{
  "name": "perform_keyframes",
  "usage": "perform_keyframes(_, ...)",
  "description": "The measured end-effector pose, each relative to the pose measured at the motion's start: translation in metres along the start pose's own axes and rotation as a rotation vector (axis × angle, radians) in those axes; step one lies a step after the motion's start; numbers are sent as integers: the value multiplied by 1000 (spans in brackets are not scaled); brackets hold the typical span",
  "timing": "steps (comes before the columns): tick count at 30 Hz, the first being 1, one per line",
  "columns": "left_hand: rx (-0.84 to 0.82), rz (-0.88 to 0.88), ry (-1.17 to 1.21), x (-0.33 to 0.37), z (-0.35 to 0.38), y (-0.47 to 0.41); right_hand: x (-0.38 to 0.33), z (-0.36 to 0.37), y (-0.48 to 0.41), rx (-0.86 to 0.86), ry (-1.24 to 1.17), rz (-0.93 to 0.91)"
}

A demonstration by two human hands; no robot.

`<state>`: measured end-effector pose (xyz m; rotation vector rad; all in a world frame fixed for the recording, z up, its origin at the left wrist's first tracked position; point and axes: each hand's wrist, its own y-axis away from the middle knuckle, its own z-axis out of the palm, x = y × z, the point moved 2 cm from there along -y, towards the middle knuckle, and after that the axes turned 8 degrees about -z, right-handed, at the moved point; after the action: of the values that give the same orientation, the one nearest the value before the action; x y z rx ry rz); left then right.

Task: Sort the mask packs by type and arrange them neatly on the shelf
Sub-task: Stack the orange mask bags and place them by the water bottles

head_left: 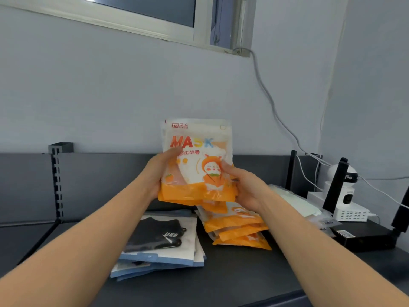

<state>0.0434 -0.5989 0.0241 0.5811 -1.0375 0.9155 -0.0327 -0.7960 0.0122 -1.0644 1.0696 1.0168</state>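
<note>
Head view, single entry. Item one, the held stack (197, 169): several orange packs printed "MASK", upright, facing you and raised above the shelf (243, 275), their edges roughly squared. Your left hand (158, 173) grips the stack's left edge, thumb laid across the front, the other fingers curled behind it and mostly hidden. Your right hand (246, 189) grips the right edge the same way, thumb on the front beside the cartoon figure, fingers wrapped behind. Item two, the orange pile (239, 229): more packs of the same kind lying flat on the shelf, just below and a little right of the held stack, fanned out and skewed. Item three, the black-mask pile (163, 242): packs with blue lower edges, flat on the shelf just left of the orange pile, loosely staggered. Item four, the pale packs (294, 202): a clear-wrapped lot lying at the right behind your right wrist, near the white camera (346, 187) and the black box (363, 238). Progress, as a judgement: sorting by type looks largely done, since each kind lies in its own group. What remains is the tidying: setting the held stack down, squaring the orange pile with it, then straightening the black-mask pile and the pale packs.
</note>
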Motion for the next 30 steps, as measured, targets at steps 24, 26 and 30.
perform_keyframes(24,-104,127,-481,-29,-112,55,89,89,-9,-308,134,-191)
perform_keyframes(26,-113,129,-439,-29,-112,54,88,89,-8,-290,117,-208)
perform_keyframes(30,-117,101,-405,-29,-105,54,88,91,-9,-313,125,-169)
